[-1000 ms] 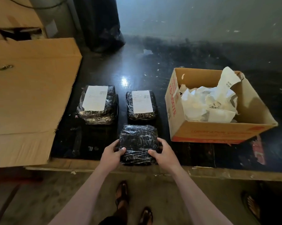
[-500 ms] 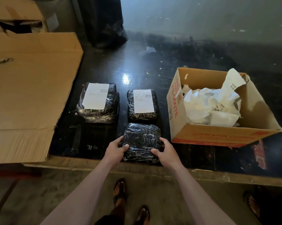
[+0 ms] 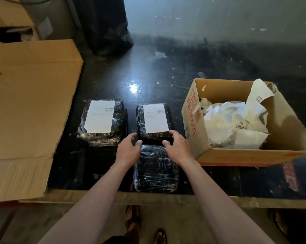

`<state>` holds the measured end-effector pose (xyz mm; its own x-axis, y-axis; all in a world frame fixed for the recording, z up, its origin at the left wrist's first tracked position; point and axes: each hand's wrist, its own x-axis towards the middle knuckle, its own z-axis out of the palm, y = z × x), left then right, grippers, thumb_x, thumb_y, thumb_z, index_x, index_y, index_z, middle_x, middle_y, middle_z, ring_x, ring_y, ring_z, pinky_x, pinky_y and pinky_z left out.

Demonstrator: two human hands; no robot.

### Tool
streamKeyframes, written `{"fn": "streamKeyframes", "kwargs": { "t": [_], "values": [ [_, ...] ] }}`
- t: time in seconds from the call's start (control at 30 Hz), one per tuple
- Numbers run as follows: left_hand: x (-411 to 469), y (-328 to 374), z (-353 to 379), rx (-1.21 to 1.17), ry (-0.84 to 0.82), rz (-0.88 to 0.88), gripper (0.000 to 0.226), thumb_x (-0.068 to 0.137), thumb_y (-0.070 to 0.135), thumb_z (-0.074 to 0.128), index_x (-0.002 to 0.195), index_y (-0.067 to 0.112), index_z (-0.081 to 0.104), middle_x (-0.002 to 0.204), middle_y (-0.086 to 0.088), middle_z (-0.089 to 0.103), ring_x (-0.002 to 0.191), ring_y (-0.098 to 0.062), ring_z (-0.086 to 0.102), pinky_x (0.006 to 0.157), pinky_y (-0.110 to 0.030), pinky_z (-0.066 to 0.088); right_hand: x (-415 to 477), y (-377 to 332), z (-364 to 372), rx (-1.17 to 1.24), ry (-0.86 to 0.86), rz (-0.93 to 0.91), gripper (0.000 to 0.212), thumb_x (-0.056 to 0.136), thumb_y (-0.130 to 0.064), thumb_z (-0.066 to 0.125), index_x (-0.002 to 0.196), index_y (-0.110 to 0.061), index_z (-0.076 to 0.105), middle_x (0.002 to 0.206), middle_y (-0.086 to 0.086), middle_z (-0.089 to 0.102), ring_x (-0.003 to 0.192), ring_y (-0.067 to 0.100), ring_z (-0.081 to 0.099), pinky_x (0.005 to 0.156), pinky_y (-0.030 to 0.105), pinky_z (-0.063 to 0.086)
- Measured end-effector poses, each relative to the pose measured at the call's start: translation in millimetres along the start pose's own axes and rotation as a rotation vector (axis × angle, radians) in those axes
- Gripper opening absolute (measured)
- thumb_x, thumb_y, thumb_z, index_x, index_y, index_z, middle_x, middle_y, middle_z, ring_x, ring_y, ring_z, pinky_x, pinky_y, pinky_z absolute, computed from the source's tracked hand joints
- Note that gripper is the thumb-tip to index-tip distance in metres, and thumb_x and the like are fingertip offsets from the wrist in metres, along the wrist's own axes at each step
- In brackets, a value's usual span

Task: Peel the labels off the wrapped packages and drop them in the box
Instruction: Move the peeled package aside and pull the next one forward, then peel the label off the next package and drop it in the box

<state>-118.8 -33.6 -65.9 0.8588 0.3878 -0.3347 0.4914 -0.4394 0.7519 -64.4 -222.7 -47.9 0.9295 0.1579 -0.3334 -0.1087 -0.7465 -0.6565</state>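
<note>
Dark, glossy surface [image 3: 148, 71] runs from a flattened cardboard sheet [image 3: 29, 106] on my far left to the box [image 3: 289, 131] on the right. Just right of the sheet sits a wrapped package [image 3: 103, 136], its white label [image 3: 99, 118] face up for peeling. My left grip [image 3: 129, 150] hovers spread and empty by the near left corner of the middle package [image 3: 139, 120], whose label also faces up. Nearer the edge, between my forearms, lies a bare package [image 3: 155, 169] with no label showing. It sits apart from the far row, I judge, because it is finished. My right grip [image 3: 177, 147], fingers loosely curved, reaches over the middle package's near right corner. Whether it touches I cannot tell, and it holds nothing. I read both as bracketing that package to draw it close. The open box holds crumpled peeled labels [image 3: 233, 124] and sits within easy reach for dropping.
</note>
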Motion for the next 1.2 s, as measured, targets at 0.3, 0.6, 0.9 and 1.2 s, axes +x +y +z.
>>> {"fn": "streamKeyframes", "kwargs": {
  "t": [0.3,0.6,0.9,1.2],
  "values": [
    [67,17,12,-0.046,-0.085,-0.078,0.061,0.105,0.029,0.048,0.16,0.017,0.025,0.154,-0.008,0.046,0.131,-0.024,0.052,0.106,-0.033,0.039,63,-17,6,-0.101,0.07,0.038,0.041,0.103,-0.02,0.054,0.143,-0.013,0.049,0.147,0.008,0.048,0.131,0.029,0.048,0.105,0.042,0.041],
    [99,19,23,-0.176,-0.082,-0.088,0.058,0.106,0.022,0.047,0.16,0.025,0.026,0.151,0.001,0.051,0.064,0.009,0.041,0.055,-0.005,0.037,99,-14,10,-0.146,0.135,0.144,0.028,0.096,-0.03,0.061,0.122,-0.02,0.057,0.126,0.008,0.052,0.109,0.026,0.054,0.096,0.044,0.049],
    [117,10,26,-0.262,-0.104,-0.111,0.056,0.104,0.018,0.051,0.157,0.026,0.034,0.149,0.004,0.051,0.103,0.003,0.057,0.081,-0.011,0.041,155,-44,14,-0.34,0.118,-0.027,0.041,0.093,-0.013,0.049,0.134,-0.014,0.053,0.137,0.012,0.046,0.123,0.036,0.04,0.103,0.045,0.039],
    [127,4,32,-0.337,-0.13,-0.125,0.059,0.095,0.02,0.056,0.151,0.031,0.044,0.143,0.013,0.057,0.123,-0.003,0.058,0.106,-0.025,0.043,192,-65,10,-0.441,0.041,-0.214,0.029,0.095,-0.011,0.051,0.115,-0.02,0.07,0.118,0.006,0.061,0.115,0.031,0.052,0.089,0.047,0.035]
  ]
}}
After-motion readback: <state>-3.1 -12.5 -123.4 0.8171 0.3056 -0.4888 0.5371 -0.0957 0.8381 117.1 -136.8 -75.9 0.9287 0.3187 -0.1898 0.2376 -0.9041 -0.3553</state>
